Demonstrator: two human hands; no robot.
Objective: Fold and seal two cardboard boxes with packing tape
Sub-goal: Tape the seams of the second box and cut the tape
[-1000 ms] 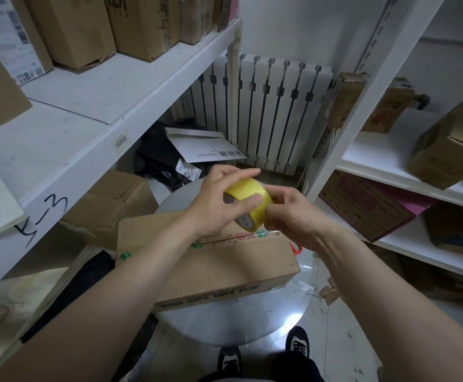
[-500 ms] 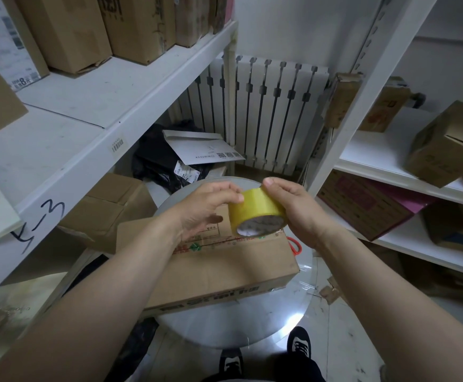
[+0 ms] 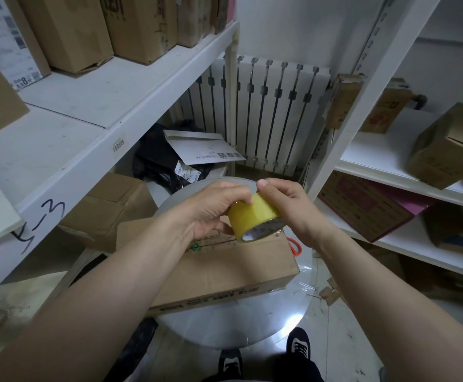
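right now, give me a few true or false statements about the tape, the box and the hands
1. The right hand grips the yellow roll of packing tape. True.
2. The left hand lies flat on the brown cardboard box. False: it pinches the roll, fingers on top and thumb beneath.
3. The box lies on the floor. False: it lies on the round grey table.
4. A white ribbed radiator stands against the far wall. True.
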